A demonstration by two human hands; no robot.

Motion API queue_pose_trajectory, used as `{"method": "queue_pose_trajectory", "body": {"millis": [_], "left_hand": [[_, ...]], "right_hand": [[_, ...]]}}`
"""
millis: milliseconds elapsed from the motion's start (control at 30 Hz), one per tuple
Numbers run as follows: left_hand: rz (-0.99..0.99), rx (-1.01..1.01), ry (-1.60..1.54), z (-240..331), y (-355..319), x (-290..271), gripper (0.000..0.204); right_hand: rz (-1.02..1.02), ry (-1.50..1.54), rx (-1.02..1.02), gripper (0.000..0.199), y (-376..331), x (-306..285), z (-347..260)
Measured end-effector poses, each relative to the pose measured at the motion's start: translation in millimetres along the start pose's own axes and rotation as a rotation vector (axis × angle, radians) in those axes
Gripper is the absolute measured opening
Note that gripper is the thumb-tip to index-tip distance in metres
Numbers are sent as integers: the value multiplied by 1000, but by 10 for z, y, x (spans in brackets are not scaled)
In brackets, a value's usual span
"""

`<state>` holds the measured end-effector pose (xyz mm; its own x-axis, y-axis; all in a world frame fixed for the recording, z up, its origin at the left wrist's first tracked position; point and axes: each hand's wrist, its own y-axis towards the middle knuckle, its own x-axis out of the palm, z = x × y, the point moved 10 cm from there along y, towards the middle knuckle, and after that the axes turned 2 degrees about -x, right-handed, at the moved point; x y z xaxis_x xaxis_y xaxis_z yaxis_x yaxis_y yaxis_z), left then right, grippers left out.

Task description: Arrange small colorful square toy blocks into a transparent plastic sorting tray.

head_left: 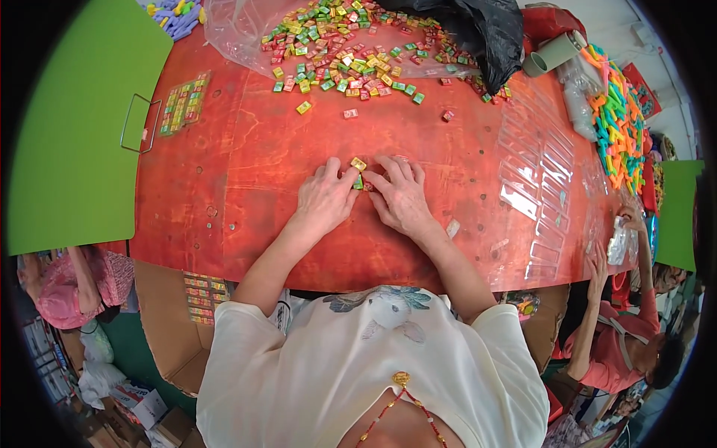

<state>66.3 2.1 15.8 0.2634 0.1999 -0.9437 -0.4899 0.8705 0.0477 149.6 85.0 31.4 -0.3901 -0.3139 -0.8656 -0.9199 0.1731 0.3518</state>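
Observation:
My left hand [326, 196] and my right hand [404, 196] meet over the middle of the red table, fingertips almost together. Between them are a few small, shiny, box-shaped pieces: a yellow piece [358, 163] on the far side, a green piece [358, 182] closer to me, and a red one [368, 186] partly covered by my right fingers. My left thumb and forefinger close in on the yellow and green pieces. The bent fingers of my right hand press at the red piece. A bit of pink shows behind the right fingertips, too hidden to make out.
A heap of similar pieces [358, 63] spreads across the far side, beside a black plastic bag [478, 30]. Filled rows [184, 103] lie at left; clear trays [534, 179] lie at right. A green cup [535, 64] lies tipped over. Other people sit on both sides.

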Motion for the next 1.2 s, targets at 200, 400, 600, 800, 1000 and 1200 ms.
{"method": "queue_pose_trajectory", "body": {"millis": [200,400,600,800,1000,1200], "left_hand": [[88,-5,-46,75,-47,-94,34],[85,-12,-19,76,-58,-58,37],[136,68,5,208,-52,-161,42],[153,135,21,272,6,-31,32],[185,70,18,256,17,-51,25],[193,74,13,250,-20,-39,25]], "right_hand": [[31,105,-10,36,246,-75,57],[-59,6,-114,25,434,52,191],[-15,9,-10,25,163,-142,334],[5,-6,64,29,-138,-322,283],[39,-85,69,30,-168,-291,270],[53,-86,55,25,-180,-279,230]]}}
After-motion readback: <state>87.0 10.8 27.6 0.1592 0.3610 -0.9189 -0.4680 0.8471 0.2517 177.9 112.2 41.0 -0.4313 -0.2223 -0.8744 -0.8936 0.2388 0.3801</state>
